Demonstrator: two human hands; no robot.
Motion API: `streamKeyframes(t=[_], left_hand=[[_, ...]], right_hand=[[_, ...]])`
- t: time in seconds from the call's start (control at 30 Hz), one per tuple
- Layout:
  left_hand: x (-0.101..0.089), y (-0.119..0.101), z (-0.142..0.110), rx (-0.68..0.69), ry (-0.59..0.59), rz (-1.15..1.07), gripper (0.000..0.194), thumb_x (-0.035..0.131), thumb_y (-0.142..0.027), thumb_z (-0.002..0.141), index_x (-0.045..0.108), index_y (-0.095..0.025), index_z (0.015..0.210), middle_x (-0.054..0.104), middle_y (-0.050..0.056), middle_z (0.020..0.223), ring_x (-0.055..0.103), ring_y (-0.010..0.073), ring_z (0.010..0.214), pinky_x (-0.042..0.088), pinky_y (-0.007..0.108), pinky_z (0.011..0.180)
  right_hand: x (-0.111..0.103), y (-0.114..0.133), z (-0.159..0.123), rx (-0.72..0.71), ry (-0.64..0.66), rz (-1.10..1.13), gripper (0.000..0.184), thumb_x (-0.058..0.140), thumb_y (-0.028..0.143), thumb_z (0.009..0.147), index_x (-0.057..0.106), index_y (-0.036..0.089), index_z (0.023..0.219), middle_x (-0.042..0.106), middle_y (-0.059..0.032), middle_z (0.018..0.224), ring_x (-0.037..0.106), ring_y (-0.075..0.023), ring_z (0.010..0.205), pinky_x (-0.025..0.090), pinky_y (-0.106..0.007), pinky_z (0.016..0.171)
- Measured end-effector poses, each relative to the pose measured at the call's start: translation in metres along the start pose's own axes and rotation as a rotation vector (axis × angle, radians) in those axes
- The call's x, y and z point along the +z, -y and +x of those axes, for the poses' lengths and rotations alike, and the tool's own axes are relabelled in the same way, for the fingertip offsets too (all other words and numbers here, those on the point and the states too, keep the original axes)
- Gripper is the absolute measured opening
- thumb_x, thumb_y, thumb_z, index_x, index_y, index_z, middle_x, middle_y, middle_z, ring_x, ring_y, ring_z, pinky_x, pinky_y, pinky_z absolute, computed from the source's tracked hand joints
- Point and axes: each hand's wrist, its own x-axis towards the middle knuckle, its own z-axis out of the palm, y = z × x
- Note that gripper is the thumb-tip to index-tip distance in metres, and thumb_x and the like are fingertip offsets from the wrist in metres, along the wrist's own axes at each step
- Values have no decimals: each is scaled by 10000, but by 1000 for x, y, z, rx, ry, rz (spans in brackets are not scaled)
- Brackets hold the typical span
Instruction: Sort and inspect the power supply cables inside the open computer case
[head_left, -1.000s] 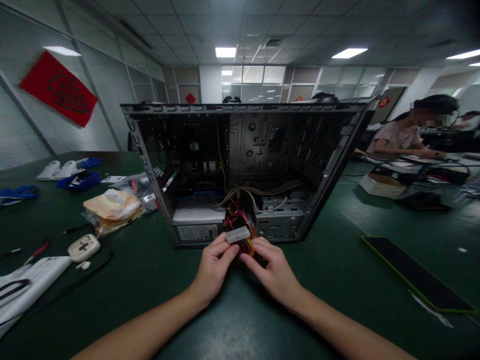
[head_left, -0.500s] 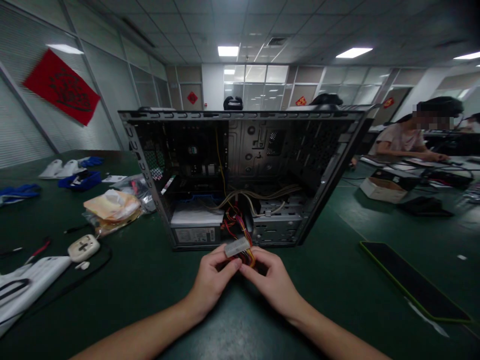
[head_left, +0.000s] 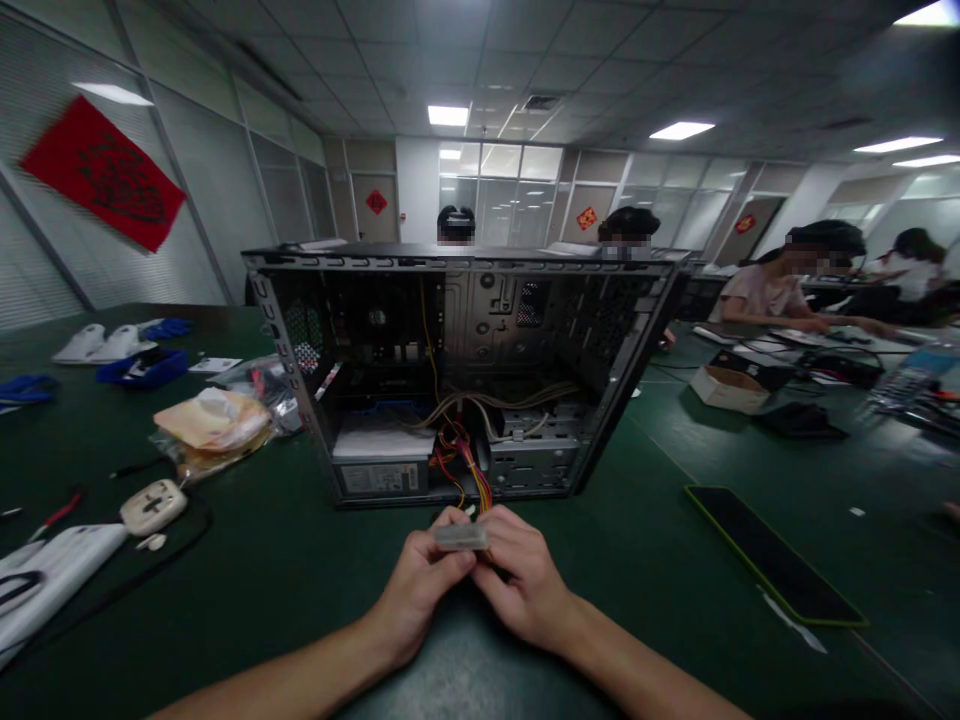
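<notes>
A computer case lies open towards me on the green table. Its power supply sits at the lower left, and a bundle of coloured power cables runs from beside it out to my hands. At the end of the bundle is a pale, wide power connector. My left hand pinches the connector's left side between thumb and fingers. My right hand is closed round its right end and the wires just behind it. The fingers hide part of the wires.
Left of the case are a bagged tissue pack, a white power strip and a blue tray. To the right lie a black mat and a cardboard box. Co-workers sit beyond.
My hands have drawn the connector down and nearer to me, stretching the cables straighter. The connector has turned level, edge-on to me. The view has shifted slightly right.
</notes>
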Motion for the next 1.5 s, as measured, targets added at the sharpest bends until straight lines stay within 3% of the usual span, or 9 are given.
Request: streamKeyframes(t=[0.17,0.3,0.5,0.67,0.73,0.9,1.03,1.2,1.5], left_hand=[[3,-7,1,-86,-71,-74,298,794,-420,720,741,-129,678,577,34,757,489,172,796,388,271,774],[2,-9,2,-176,-148,-218,313,826,-390,689,716,-117,579,607,27,663,483,129,660,380,244,662],[2,-13,6,-168,-64,-345,307,844,-358,681,767,-148,892,685,56,834,575,170,814,428,280,810],[-3,-5,9,-104,-41,-348,322,780,-365,742,745,-151,981,664,76,902,536,155,765,405,256,680],[-3,-1,9,-143,-29,-323,289,735,-376,776,749,-119,909,637,76,816,509,143,699,377,252,627],[1,-8,8,-187,-32,-223,299,720,-388,766,745,-90,765,601,73,720,501,146,687,358,255,621],[-1,-12,8,-181,-30,-186,294,737,-383,728,738,-89,717,592,64,673,499,143,657,351,257,614],[-6,-7,9,-193,-12,-168,257,737,-346,699,739,-89,703,616,73,683,515,146,649,352,251,606],[-4,-9,7,-187,-7,-151,236,734,-337,677,732,-101,656,623,76,671,508,149,634,347,254,596]], right_hand=[[3,0,-1,-40,45,-45,158,531,264,945,664,181,930,664,-82,851,608,-213,838,505,-367,799],[5,0,-2,-55,87,-87,160,560,302,941,652,171,948,658,-95,893,593,-221,876,501,-367,802],[-12,7,6,-6,104,-157,143,505,188,950,631,154,891,651,-63,792,554,-179,747,451,-319,722],[-31,23,60,41,16,-245,243,466,268,969,656,145,880,638,-35,715,553,-157,676,400,-295,703],[-32,28,96,125,55,-285,337,532,393,956,639,146,753,602,-10,631,526,-131,575,349,-244,566],[-8,21,178,162,200,-636,336,493,436,975,704,183,909,705,-56,799,646,-177,710,391,-237,615],[20,7,211,238,240,-799,369,443,404,990,726,166,993,731,-142,937,691,-245,819,476,-286,686],[37,-7,222,319,209,-870,374,423,359,1000,723,138,1037,726,-174,975,703,-267,892,524,-324,757],[39,-8,216,368,183,-914,373,425,355,1003,718,126,1032,717,-177,997,701,-283,921,537,-359,776]])
